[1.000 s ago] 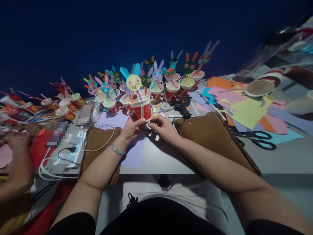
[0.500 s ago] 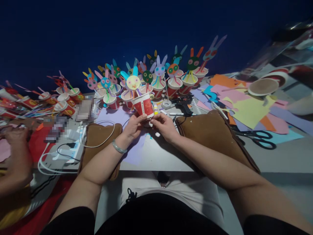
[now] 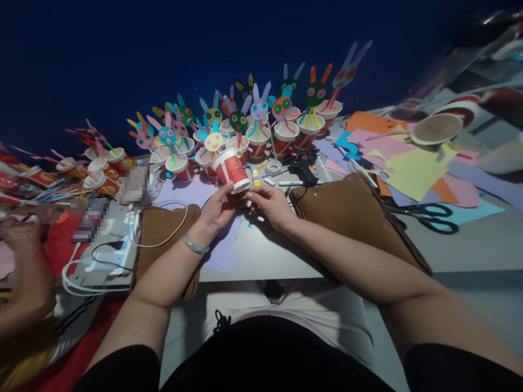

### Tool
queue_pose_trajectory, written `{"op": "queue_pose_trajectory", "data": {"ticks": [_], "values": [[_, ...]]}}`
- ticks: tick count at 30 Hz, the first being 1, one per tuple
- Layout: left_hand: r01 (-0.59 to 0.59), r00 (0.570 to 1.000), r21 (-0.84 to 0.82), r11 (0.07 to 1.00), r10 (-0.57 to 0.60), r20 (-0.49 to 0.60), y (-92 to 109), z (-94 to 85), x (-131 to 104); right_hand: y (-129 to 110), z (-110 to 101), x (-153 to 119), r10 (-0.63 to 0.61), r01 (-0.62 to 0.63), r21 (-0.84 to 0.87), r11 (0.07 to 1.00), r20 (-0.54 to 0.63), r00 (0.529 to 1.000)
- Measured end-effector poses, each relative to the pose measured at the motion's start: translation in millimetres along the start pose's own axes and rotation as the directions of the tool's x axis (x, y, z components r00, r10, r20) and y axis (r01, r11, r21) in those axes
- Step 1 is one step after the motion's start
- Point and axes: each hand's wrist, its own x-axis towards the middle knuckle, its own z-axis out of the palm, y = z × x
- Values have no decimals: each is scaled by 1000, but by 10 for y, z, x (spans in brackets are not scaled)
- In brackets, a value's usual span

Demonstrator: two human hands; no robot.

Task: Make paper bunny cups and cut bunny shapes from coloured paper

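My left hand [image 3: 217, 209] grips a red and white paper cup [image 3: 232, 170] near its base. The cup is tilted, its mouth leaning away and to the left. A pale yellow paper rabbit face [image 3: 213, 142] with blue ears shows beyond its rim. At the cup's bottom, my right hand [image 3: 273, 207] has thumb and fingers pinched together; what is between them, if anything, is too small to name. Behind stand several red cups with paper rabbits, one a lilac rabbit [image 3: 260, 110]. Just past my hands lies a small yellow-capped glue tube [image 3: 256, 177].
A black glue gun [image 3: 304, 167] and a roll of tape [image 3: 273, 166] lie behind my right hand. Brown cushions [image 3: 347, 220] flank my forearms. Coloured paper [image 3: 412, 177] and black scissors [image 3: 433, 218] are at right. At left are a power strip [image 3: 122, 250], cables and another person's hand [image 3: 24, 237].
The cup has tipped further, its base turning toward my right hand. The rabbit face sits lower behind the rim. My right fingers have come nearer the cup's bottom. The view has shifted slightly.
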Motion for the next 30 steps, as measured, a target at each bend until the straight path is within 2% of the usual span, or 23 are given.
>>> {"op": "queue_pose_trajectory", "data": {"ticks": [5,8,13,19,25,30], "values": [[-65,995,82,995,59,77,-22,51,-42,-25,2,-16,2,-2,-23,1000,21,1000],[-127,988,69,989,120,98,-46,86,-71,-49,15,-29,2,-2,-2,1000,16,1000],[-176,980,66,982,168,110,-43,118,-102,-59,26,-24,39,-39,39,998,-5,999],[-183,977,110,977,169,128,-36,112,-111,-37,17,-19,69,-68,90,994,-5,998],[-204,974,133,970,188,125,-40,120,-125,-36,2,-10,72,-71,75,995,-2,997],[-264,962,106,959,254,99,-47,129,-104,-28,-14,-8,69,-70,28,997,12,998]]}}
